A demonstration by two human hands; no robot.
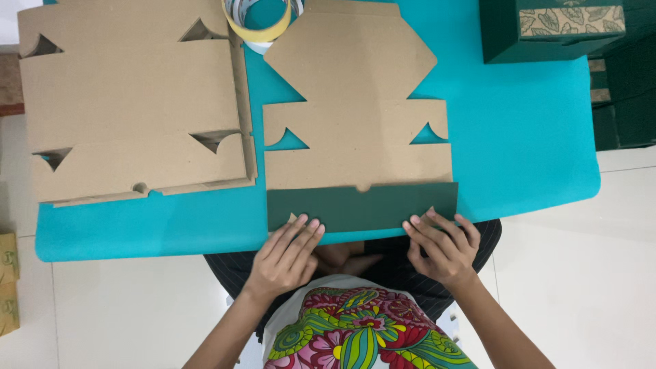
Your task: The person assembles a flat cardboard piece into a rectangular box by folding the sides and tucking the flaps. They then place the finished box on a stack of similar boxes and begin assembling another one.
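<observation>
Both hands, left hand [285, 256] and right hand [443, 247], fingers spread flat, press the folded green flap [362, 206].

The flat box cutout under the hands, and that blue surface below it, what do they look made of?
The box cutout looks like matte brown cardboard, die-cut, with a dark green coated face on its folded flap. The blue surface looks like a smooth, thin mat, possibly foam or plastic.

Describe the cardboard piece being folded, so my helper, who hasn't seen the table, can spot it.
On the turquoise mat lie a stack of flat brown cardboard blanks at the left and a single flat brown die-cut cardboard blank in the middle. That single one is it: only its near flap shows dark green, with the left hand and right hand on that edge.
</observation>
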